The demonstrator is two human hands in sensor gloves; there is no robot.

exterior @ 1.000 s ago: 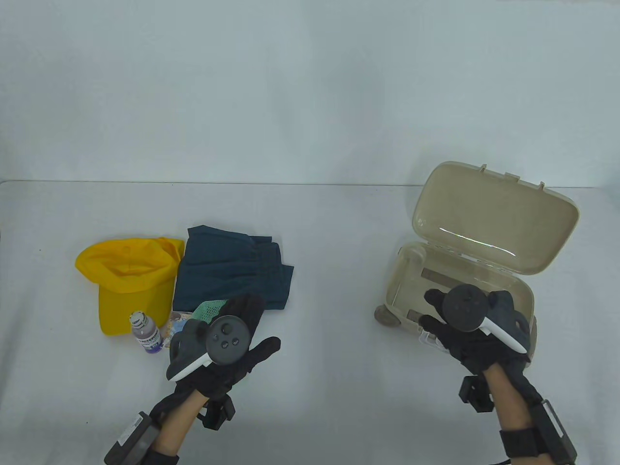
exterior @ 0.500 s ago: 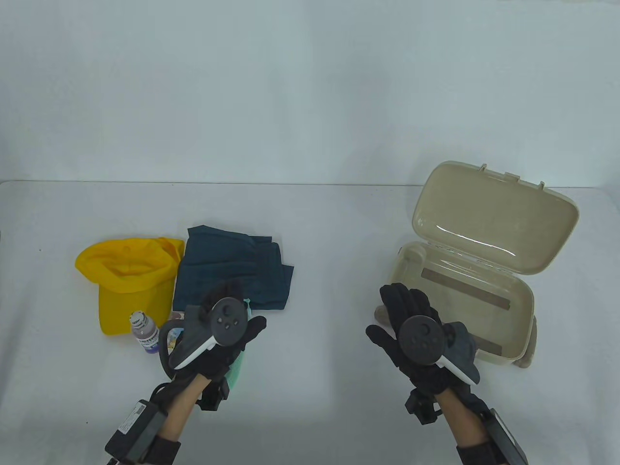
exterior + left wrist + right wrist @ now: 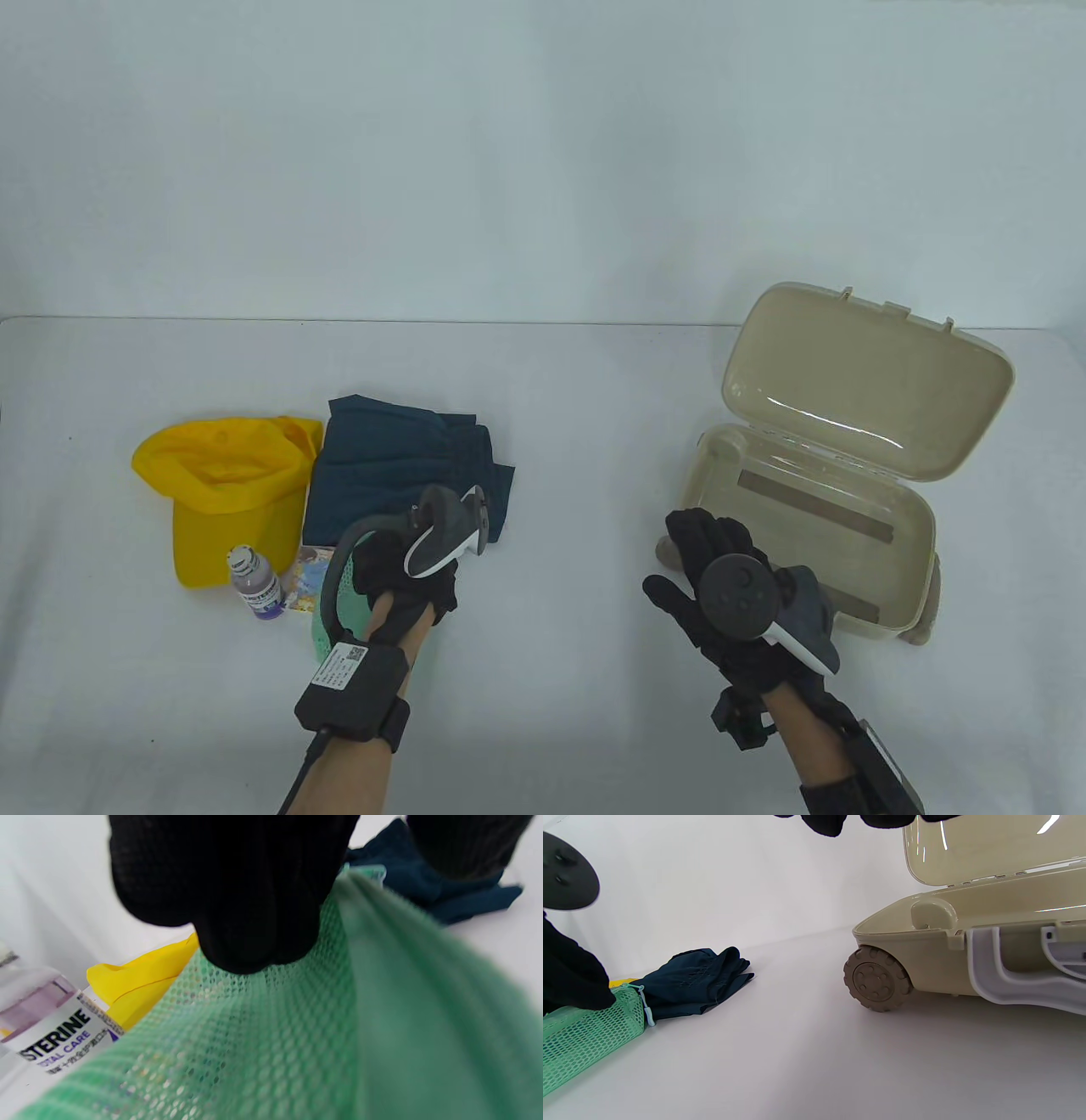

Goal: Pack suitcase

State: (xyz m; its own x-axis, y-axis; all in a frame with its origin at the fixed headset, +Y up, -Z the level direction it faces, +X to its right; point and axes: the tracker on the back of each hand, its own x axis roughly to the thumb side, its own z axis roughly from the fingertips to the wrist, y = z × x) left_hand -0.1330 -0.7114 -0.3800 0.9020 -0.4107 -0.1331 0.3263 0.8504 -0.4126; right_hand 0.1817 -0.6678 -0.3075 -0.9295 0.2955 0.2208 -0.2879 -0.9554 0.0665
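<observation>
The beige suitcase (image 3: 806, 531) lies open at the right with its lid (image 3: 865, 390) raised and nothing inside. My right hand (image 3: 679, 560) hovers by its front-left wheel (image 3: 877, 978), fingers spread and holding nothing. My left hand (image 3: 386, 573) is turned over and curled down onto a green mesh pouch (image 3: 331, 615), gripping it; in the left wrist view my gloved fingers (image 3: 254, 921) press into the green mesh pouch (image 3: 275, 1035). Beside it lie a folded dark blue garment (image 3: 399, 467), a yellow cap (image 3: 221, 484) and a small mouthwash bottle (image 3: 254, 586).
A colourful card (image 3: 301, 586) lies partly under the pouch, between the bottle and my left hand. The white table (image 3: 577, 475) runs bare between the clothes and the suitcase. A pale wall stands behind the table's far edge.
My right hand left the suitcase and moved left to its front corner, then held still. My left hand rolled over and closed down onto the green pouch.
</observation>
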